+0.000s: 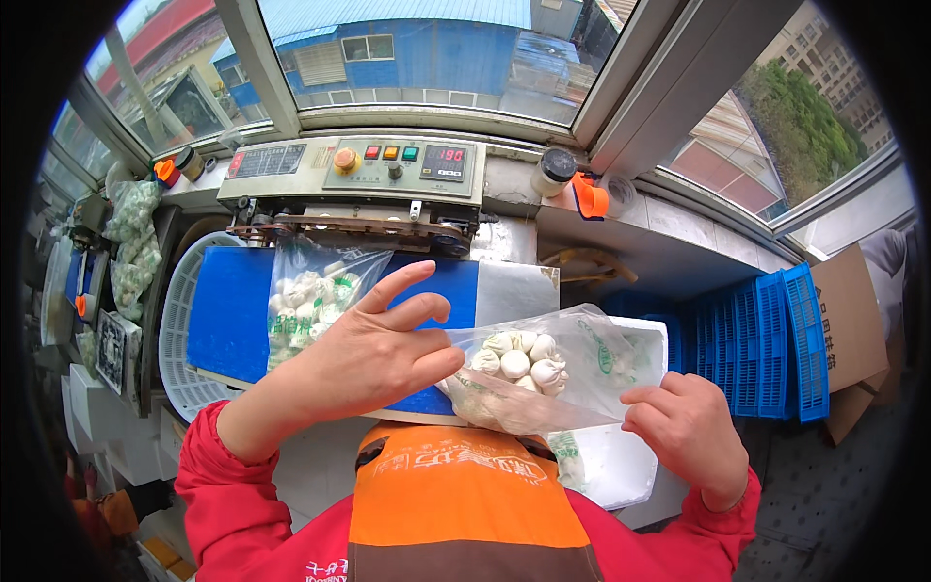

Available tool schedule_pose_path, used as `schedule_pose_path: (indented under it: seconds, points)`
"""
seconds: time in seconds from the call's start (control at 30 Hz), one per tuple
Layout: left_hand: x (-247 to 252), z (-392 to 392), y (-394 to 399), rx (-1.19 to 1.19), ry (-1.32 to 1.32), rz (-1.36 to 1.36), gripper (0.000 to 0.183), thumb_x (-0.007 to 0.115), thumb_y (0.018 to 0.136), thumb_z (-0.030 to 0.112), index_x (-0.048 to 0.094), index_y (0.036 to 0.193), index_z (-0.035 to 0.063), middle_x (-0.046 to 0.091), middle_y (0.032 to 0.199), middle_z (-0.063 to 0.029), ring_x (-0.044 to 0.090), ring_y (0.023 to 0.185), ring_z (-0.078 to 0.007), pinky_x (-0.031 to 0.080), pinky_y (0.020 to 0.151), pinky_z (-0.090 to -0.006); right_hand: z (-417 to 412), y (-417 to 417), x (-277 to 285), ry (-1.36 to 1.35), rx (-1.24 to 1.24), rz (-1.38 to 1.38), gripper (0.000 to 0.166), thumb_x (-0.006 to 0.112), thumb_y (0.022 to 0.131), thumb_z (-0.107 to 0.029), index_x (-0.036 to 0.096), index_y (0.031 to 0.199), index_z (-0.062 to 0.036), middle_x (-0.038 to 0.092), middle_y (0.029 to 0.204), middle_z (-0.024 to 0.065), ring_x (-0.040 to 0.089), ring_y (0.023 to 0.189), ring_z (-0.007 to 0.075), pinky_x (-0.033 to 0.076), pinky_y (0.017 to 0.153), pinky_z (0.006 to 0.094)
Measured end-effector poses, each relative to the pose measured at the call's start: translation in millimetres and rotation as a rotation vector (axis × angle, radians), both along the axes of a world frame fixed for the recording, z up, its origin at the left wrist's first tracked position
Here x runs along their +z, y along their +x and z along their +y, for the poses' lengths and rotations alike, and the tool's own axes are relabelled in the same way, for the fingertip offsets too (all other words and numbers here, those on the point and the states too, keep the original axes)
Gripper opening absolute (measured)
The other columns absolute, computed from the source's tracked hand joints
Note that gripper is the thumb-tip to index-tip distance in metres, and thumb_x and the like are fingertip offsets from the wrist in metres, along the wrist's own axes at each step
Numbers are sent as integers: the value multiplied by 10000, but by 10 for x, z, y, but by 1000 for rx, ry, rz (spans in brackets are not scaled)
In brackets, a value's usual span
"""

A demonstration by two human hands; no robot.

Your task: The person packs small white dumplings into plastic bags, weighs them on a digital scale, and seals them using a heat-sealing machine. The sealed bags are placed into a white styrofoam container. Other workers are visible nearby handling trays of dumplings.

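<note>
A clear plastic bag with pale, pleated round dumplings in it lies between my hands, over the right end of the sealer's platform and a white foam box. My right hand pinches the bag's right corner between thumb and fingers. Bent and apart, with the index finger raised, the fingers of my left hand overlap the bag's left edge. Its thumb is hidden, so its hold on the bag cannot be told. Another filled bag with green printing lies on the blue belt, its top edge near the sealing machine.
The white foam box holds another bag. A white plastic basket stands under the belt's left side. Stacked blue crates and a cardboard box are at right. A jar and orange tape dispenser stand on the sill.
</note>
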State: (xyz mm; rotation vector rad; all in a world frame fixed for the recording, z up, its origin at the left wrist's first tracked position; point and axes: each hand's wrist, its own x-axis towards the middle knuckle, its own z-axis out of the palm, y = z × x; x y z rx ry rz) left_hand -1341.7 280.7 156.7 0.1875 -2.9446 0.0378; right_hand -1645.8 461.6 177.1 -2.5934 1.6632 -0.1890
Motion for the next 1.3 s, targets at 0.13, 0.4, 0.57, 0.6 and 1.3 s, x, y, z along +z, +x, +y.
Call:
schedule_pose_path:
  seconds: [0.13, 0.4, 0.57, 0.6, 1.3]
  points:
    - [-219, -121, 85, -13, 517, 318, 334, 746, 796, 91, 656, 1117, 115, 693, 949, 28, 587, 1035, -204, 397, 1066, -445, 106, -97, -89, 46, -43, -44, 144, 820, 755, -152, 690, 772, -90, 722, 806, 39, 643, 694, 162, 486, 583, 287]
    - [-1001, 45, -143, 62, 1208, 488, 489, 611, 967, 189, 505, 1423, 46, 559, 1417, -123, 530, 1309, -294, 411, 1091, -370, 223, -139, -133, 21, -127, -89, 149, 843, 742, -164, 716, 775, -93, 741, 830, 39, 646, 692, 161, 463, 565, 306]
    - [-1098, 255, -288, 81, 1319, 622, 353, 565, 988, 102, 594, 1332, 33, 645, 1315, -111, 609, 1224, -258, 472, 1024, -342, 270, -194, -197, 41, -143, -193, 141, 830, 747, -133, 705, 796, -90, 740, 836, 41, 628, 672, 167, 466, 562, 302]
    - [-1115, 282, -315, 91, 1325, 613, 330, 553, 992, 85, 609, 1312, 25, 655, 1299, -108, 618, 1211, -250, 483, 1011, -332, 249, -201, -196, 80, -146, -227, 139, 824, 746, -116, 700, 802, -89, 736, 828, 43, 626, 669, 173, 466, 560, 300]
    - [-1492, 283, -172, 188, 1547, 939, 271, 509, 1047, 214, 655, 1065, -14, 721, 1054, -158, 684, 1025, -252, 516, 948, -361, 230, -197, -1703, 157, -391, -1052, 488, 829, 749, -144, 669, 1190, -10, 663, 1203, 137, 625, 1097, 244, 492, 927, 341]
